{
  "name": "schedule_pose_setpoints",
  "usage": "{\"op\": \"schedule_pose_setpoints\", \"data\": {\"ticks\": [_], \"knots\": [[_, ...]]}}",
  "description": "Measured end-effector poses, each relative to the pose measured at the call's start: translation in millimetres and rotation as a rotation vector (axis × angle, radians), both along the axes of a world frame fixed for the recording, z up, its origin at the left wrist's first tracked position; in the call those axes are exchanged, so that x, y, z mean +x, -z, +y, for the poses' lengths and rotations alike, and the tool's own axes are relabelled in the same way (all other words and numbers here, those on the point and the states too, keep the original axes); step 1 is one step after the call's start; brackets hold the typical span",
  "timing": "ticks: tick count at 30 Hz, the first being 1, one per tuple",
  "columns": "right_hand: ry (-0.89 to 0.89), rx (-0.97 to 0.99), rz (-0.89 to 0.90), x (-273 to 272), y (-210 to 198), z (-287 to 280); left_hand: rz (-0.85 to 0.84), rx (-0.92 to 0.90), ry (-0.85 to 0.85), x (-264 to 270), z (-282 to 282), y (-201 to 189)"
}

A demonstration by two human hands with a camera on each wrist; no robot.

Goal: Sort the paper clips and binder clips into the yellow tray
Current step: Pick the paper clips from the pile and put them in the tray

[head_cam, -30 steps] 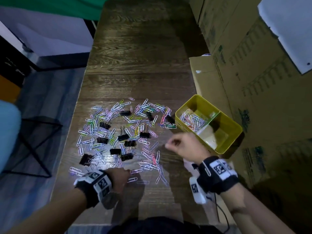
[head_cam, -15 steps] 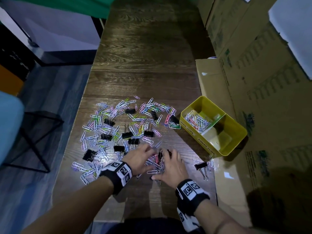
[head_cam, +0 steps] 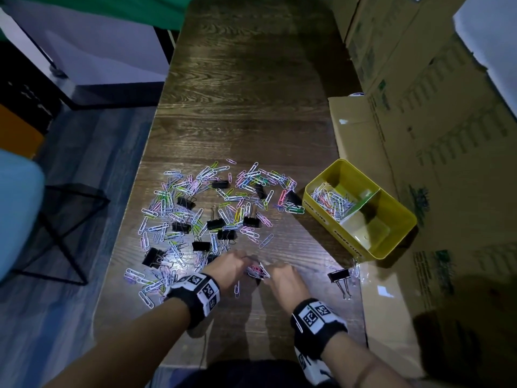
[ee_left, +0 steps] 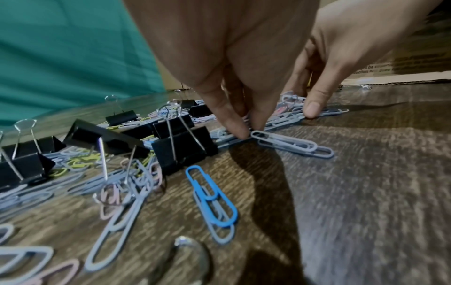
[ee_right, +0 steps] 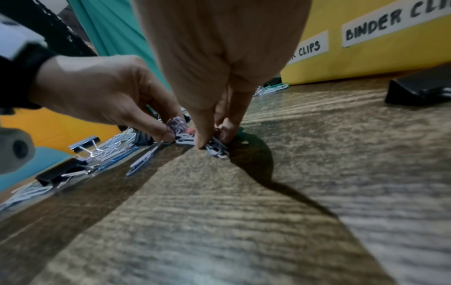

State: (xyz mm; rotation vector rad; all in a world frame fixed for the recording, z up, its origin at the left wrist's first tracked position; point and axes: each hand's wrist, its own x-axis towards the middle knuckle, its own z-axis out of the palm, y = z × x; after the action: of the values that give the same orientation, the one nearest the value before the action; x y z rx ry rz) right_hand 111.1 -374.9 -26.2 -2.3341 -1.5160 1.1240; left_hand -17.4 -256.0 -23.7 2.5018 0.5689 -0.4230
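Note:
Coloured paper clips [head_cam: 195,197] and black binder clips [head_cam: 215,224] lie scattered over the dark wooden table [head_cam: 251,107]. At the pile's near edge my left hand [head_cam: 246,261] and right hand [head_cam: 268,271] meet, fingers curled, and pinch one small bunch of paper clips [head_cam: 257,270] on the table. In the right wrist view the right hand [ee_right: 212,142] has its thumb and fingers closed on that bunch [ee_right: 217,151]. The yellow tray [head_cam: 321,219] stands to the right, with paper clips [head_cam: 330,203] in its far compartment.
A lone binder clip [head_cam: 339,275] lies by the table's right edge, just in front of the tray. Cardboard boxes [head_cam: 419,121] line the right side. The tray wall [ee_right: 366,63] carries the labels for paper and binder clips. Bare tabletop stretches beyond the pile.
A second ago my right hand hung near the tray. Both hands then lay flat on the near clips, and now their fingers have drawn together round a bunch.

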Motion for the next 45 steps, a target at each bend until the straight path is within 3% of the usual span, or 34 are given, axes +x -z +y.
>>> {"op": "schedule_pose_setpoints", "data": {"ticks": [2,7,11,14,19,23,29,33,36,41,45], "knots": [[0.034,0.044,0.042,4.5,-2.2,-0.9,0.006,-0.026,-0.037,-0.9,2.8,1.6],[0.311,0.056,0.244,18.9,-0.9,-2.9,-0.057,-0.153,-0.227,-1.7,14.1,-5.8],[0.532,0.106,0.466,26.0,0.5,-3.6,-0.051,-0.468,-0.501,-3.4,22.0,-11.2],[0.600,0.181,0.567,33.7,-5.9,-4.6,-0.071,-0.698,-0.629,-3.1,31.4,-21.8],[0.772,0.344,0.678,48.3,-25.9,-10.8,-0.123,-0.870,-0.610,17.9,51.4,-57.5],[0.841,0.473,0.712,64.5,-57.4,-11.2,-0.230,-0.943,-0.557,67.5,64.0,-89.2],[0.905,0.685,0.693,94.5,-98.1,-6.1,-0.422,-0.872,-0.559,168.6,60.6,-107.6],[0.869,0.789,0.607,115.5,-126.3,-3.0,-0.363,-0.386,-0.386,213.2,41.3,-98.5],[0.845,0.808,0.558,130.4,-136.0,2.5,-0.161,-0.172,-0.200,221.0,28.3,-93.0],[0.848,0.691,0.292,168.9,-116.5,21.2,-0.021,-0.067,0.054,210.5,13.3,-81.4],[0.710,0.448,0.034,189.5,-88.8,39.4,-0.109,-0.066,0.168,190.2,10.0,-72.2]]}}
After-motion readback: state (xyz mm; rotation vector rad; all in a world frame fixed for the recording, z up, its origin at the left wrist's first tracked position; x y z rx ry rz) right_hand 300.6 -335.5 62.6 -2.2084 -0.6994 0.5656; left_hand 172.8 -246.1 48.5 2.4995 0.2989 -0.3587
